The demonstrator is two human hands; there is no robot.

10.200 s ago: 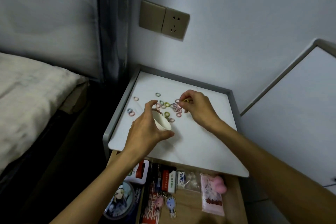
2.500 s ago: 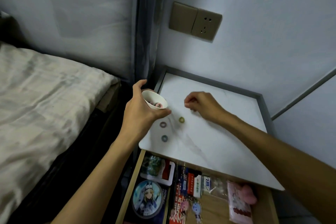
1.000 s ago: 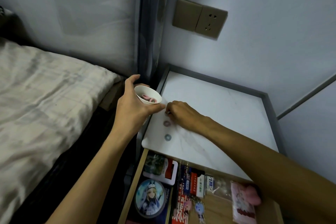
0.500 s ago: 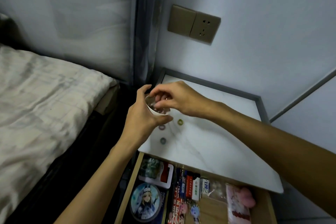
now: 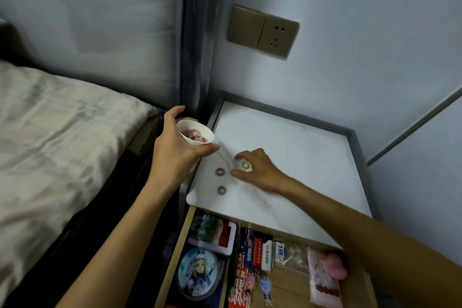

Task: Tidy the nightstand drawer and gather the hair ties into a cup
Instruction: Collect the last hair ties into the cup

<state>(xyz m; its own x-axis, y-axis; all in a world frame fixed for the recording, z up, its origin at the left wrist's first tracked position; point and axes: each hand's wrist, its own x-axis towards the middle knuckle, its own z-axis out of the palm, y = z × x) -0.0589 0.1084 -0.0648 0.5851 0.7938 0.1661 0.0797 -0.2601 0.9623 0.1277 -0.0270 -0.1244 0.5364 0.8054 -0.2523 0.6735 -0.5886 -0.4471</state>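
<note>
Pale-walled corner, white bench (image 5: pixel 287 157) beside a bed (image 5: pixel 62 132). Gripping a paper cup (image 5: pixel 197 132) in the left hand (image 5: pixel 175 155), just off the bench's left edge, tilted rightward, hair ties (image 5: pixel 196 135) piled inside. Pressing down with the right hand (image 5: pixel 260 170), thumb and forefinger spread either side of a yellow hair tie (image 5: pixel 246 165), not pinching. Just left of it: mauve hair tie (image 5: pixel 220 171), grey hair tie (image 5: pixel 221 190) nearer. Below, drawer (image 5: pixel 175 252) open, cluttered.

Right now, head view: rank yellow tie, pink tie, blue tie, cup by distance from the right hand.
1. Yellow tie: between the right hand's thumb and forefinger.
2. Pink tie: just left of its fingertips.
3. Blue tie: left, toward the front edge.
4. Cup: in the left hand, at the nightstand's left edge.
</note>
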